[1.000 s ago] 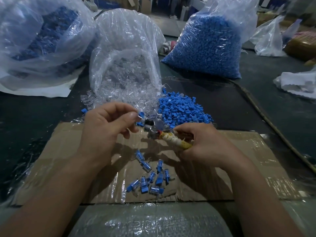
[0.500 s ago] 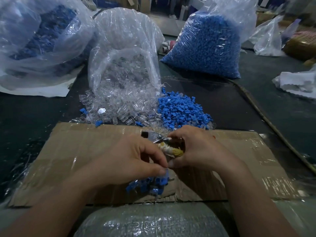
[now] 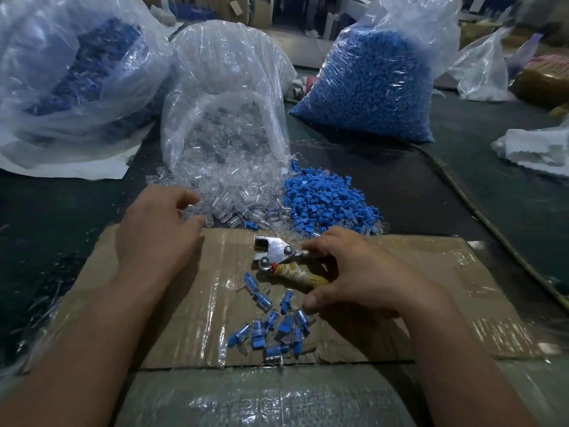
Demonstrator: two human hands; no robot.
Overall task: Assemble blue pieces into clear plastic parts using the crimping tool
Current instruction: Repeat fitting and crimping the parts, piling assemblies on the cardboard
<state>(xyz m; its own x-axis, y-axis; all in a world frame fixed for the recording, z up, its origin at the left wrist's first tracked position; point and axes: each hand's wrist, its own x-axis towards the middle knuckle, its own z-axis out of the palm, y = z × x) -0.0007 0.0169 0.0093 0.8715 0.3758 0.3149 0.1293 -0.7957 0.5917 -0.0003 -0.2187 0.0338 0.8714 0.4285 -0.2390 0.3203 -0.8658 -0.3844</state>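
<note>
The metal crimping tool (image 3: pixel 277 252), one handle wrapped in yellow, lies on the cardboard sheet (image 3: pixel 446 291). My right hand (image 3: pixel 363 278) grips its handles, forefinger on the upper one and thumb below. My left hand (image 3: pixel 157 232) reaches to the near left edge of the clear plastic parts (image 3: pixel 228 192) spilling from their bag, thumb and forefinger closing round one clear part (image 3: pixel 191 211). Loose blue pieces (image 3: pixel 326 201) are heaped to the right of the clear ones. Several assembled blue-in-clear pieces (image 3: pixel 274 329) lie on the cardboard under the tool.
The open bag of clear parts (image 3: pixel 228 87) stands behind the piles. A full bag of blue pieces (image 3: pixel 369 84) is at back right, another bag (image 3: pixel 67 66) at back left. A cable (image 3: pixel 480 211) runs along the dark table on the right.
My left hand has let go over the assembled pile and moved up and left to the clear parts. My right hand has set the tool lower on the cardboard, jaws now in view.
</note>
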